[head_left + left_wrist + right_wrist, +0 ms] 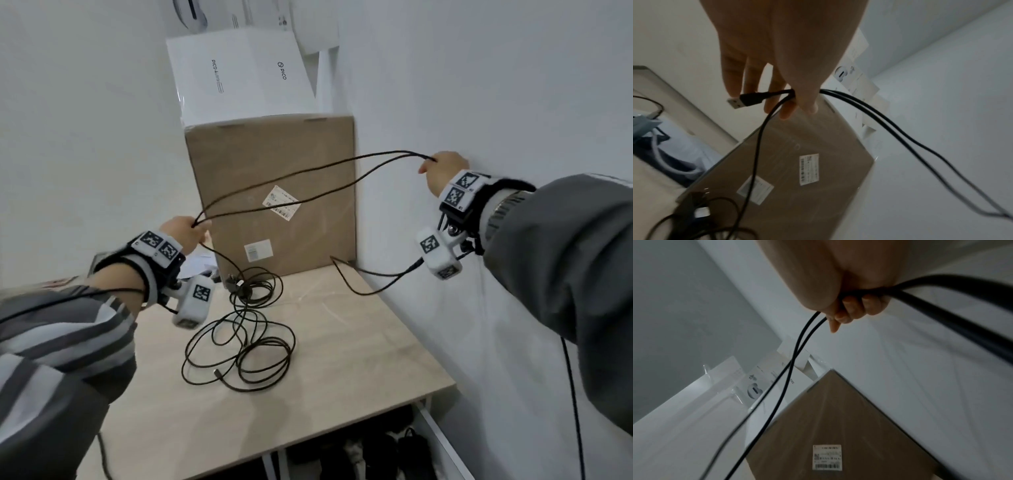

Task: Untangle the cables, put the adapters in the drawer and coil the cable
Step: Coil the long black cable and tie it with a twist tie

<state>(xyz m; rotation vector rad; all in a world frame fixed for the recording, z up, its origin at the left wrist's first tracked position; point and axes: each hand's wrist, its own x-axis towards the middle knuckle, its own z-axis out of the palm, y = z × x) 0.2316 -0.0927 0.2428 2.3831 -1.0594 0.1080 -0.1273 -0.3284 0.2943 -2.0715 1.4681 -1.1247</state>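
A: Starting at the left, what is the left hand [181, 230] doing?

B: It is hanging raised above the table [359, 342], thumb and fingers pinching the black cable [308, 181]. In the left wrist view a USB plug [743, 100] is sticking out past the fingers [774, 100], and one strand is dropping from the pinch toward the table.

A: And where is that strand ending up?

B: It is running down into the tangle [239, 342], a loose heap of black loops lying on the light wooden top, just in front of the brown box [274, 164]. A dark adapter [239, 286] is sitting at the far end of the heap, close to the box. I cannot tell how many cables are making up the heap.

A: Between the hands?

B: Two strands are stretching across in mid-air, in front of the box, sagging a little and crossing near the left hand.

A: The right hand [443, 171]?

B: It is lifted higher, beside the wall [479, 85], with fingers curled round the doubled cable. The right wrist view is showing both strands leaving the closed fist; its fingertips [844, 316] are pressing them into the palm.

A: Anything behind?

B: A white box [236, 75] is standing on the brown one.
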